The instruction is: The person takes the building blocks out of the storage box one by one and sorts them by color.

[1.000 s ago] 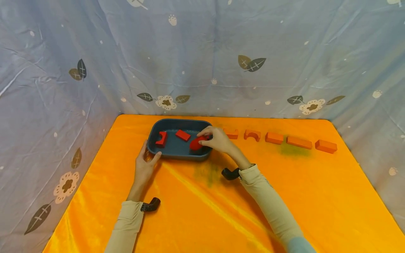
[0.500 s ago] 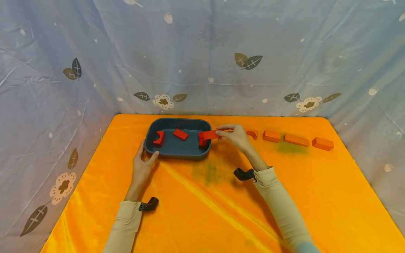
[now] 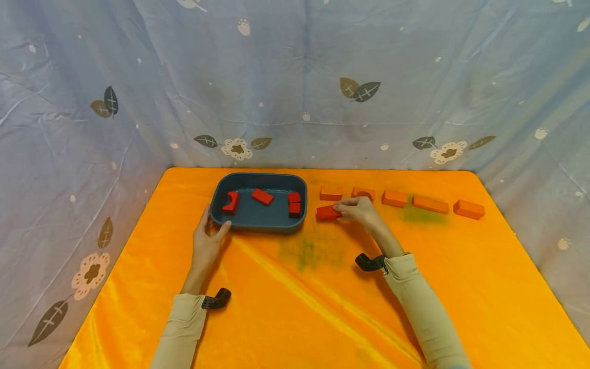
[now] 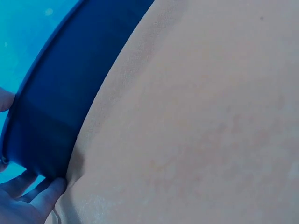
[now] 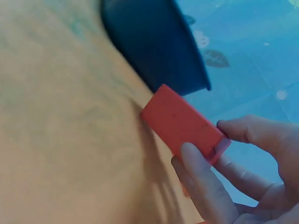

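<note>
A red rectangular block (image 3: 328,212) is pinched between the thumb and fingers of my right hand (image 3: 361,211), just right of the blue tray (image 3: 258,226). In the right wrist view the block (image 5: 180,122) tilts, one end jutting past the fingertips, its shadow on the cloth below. My left hand (image 3: 207,241) grips the tray's near left corner, thumb at the front rim and fingers round the left side. Inside the tray lie a red notched block (image 3: 231,204), a red oblong block (image 3: 262,197) and red pieces (image 3: 294,207) against the right wall.
A row of orange blocks runs rightward behind my right hand: a block (image 3: 331,193) nearest the tray, an arch (image 3: 363,192), an oblong block (image 3: 394,198), a long bar (image 3: 430,204) and an end block (image 3: 468,209). A patterned curtain (image 3: 295,92) encloses the yellow cloth (image 3: 286,307).
My right hand has lifted the red block out of the tray over its right side, then brought it down close over the cloth before the orange row. My left hand stays at the tray's corner.
</note>
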`<state>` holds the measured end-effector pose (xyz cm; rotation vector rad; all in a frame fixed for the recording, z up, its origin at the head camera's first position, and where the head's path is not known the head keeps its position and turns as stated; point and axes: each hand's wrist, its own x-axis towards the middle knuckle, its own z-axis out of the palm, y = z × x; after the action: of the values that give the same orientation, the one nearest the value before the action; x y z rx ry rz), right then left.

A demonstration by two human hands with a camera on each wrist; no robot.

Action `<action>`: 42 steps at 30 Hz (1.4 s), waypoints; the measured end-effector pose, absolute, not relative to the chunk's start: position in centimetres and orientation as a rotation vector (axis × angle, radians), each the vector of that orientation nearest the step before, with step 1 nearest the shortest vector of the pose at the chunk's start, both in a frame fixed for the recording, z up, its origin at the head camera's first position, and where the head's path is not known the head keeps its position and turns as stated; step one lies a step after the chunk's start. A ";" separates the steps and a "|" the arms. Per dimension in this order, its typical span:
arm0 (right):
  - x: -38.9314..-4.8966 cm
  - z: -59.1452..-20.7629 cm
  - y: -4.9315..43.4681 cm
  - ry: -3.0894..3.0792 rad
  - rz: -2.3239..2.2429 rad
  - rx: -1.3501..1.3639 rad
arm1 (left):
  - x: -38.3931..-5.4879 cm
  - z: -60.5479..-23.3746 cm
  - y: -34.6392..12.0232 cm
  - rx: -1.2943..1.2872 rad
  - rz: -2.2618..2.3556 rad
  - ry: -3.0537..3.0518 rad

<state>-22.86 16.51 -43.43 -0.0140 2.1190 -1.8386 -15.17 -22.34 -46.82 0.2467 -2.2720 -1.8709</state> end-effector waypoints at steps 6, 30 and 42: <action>-22.2 -43.8 16.4 2.573 -1.512 -0.098 | -15.2 -46.8 -22.3 0.252 -1.874 -2.271; -22.0 -42.6 14.6 3.005 -1.010 -0.170 | -15.2 -46.8 -22.3 0.263 -1.887 -2.273; -22.2 -40.9 11.7 2.982 -1.087 -0.378 | -13.9 -43.3 -21.3 0.289 -1.941 -2.294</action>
<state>-22.22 11.68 -40.95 -0.3777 2.9820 -1.0875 -13.90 -21.31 -43.32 0.2890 -2.2944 -1.9411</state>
